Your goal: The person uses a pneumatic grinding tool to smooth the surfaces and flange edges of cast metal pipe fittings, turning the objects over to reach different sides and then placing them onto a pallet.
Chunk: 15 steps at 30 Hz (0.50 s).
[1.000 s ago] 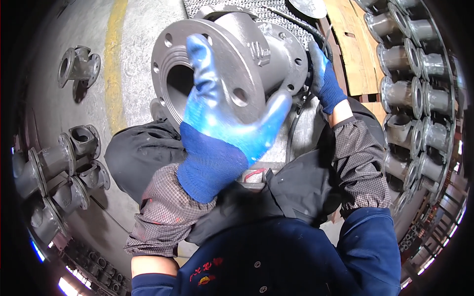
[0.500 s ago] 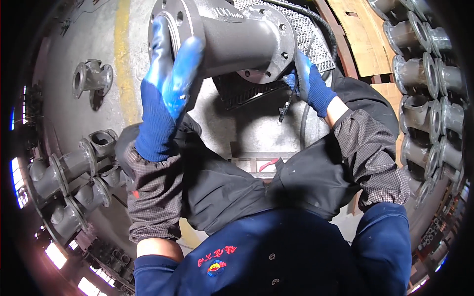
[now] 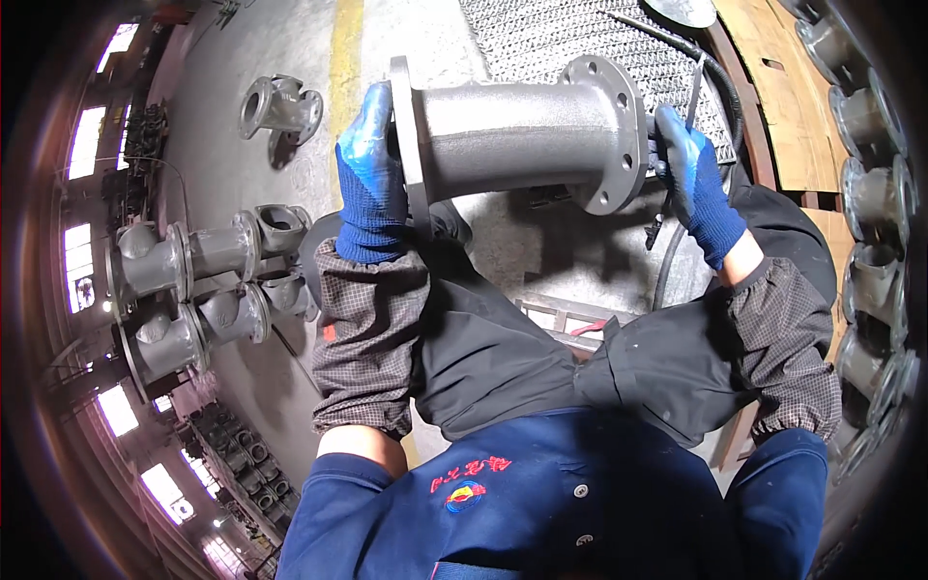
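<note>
A grey flanged metal pipe lies crosswise before me, above my knees. My left hand, in a blue coated glove, grips its left flange, with some fingers hidden behind the rim. Just beyond the right flange is my right hand, gloved alike and closed round a thin rod-like tool that sticks up past the fingers. Whether the right fingertips touch the flange, I cannot tell. Under and behind the pipe is a textured metal grating.
A small flanged fitting stands on the floor at the far left, by a yellow line. Several valve bodies are grouped at left. More flanged pieces line the right, beside wooden boards. A black hose runs near my right knee.
The pipe has turned and levelled out, so its left flange is now edge-on and its raised marking is out of sight. Both hands stay at its ends; the whole view has shifted.
</note>
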### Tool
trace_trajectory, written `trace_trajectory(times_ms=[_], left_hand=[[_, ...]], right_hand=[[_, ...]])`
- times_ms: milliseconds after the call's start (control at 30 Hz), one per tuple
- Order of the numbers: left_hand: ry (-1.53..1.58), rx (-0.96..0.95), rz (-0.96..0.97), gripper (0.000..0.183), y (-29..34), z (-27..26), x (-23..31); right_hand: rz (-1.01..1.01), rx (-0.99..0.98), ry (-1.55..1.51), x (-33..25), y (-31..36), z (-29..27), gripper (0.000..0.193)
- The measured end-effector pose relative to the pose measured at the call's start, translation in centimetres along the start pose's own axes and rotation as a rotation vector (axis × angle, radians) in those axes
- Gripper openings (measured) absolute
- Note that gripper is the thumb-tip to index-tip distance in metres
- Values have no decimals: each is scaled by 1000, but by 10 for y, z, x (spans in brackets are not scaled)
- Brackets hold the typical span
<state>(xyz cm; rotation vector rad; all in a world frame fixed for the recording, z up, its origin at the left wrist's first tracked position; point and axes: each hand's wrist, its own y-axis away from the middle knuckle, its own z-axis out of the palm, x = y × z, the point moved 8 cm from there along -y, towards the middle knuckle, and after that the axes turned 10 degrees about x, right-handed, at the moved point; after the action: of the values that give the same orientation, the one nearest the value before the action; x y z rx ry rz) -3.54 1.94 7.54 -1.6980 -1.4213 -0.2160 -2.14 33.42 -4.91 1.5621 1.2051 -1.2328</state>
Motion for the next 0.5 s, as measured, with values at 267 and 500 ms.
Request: trace_trajectory(times_ms=[267, 500], left_hand=[[942, 136, -714, 39, 10, 18, -6], [1201, 72, -836, 56, -17, 40, 18]], right_hand=[[352, -15, -549, 10, -4, 5, 36], [588, -11, -341, 75, 14, -10, 41]])
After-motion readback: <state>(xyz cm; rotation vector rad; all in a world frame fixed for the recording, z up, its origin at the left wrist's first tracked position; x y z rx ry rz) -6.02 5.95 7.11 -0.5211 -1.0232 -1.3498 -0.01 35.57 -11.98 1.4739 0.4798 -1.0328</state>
